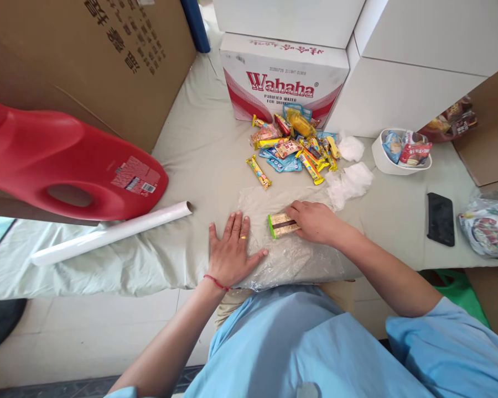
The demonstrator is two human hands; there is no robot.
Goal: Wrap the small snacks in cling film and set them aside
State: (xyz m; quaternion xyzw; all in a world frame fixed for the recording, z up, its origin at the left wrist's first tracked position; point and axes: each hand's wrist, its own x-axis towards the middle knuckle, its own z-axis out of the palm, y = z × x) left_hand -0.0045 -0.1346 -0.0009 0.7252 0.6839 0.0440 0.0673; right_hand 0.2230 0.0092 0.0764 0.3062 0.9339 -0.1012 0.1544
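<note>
- The flat tan snack pack with a green end (pixel 278 225) is over a crinkly clear plastic sheet (pixel 305 262), just right of the left hand (pixel 231 254).
- That hand lies flat (fingers spread wide).
- The right hand (pixel 316 222) grips the pack's right end.
- A white plastic tub (pixel 385 162) holds shiny blue and red snack bags (pixel 415 155).

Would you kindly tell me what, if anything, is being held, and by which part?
The right hand holds the green-edged snack pack by its right end; the left hand lies flat, holding nothing.
</note>
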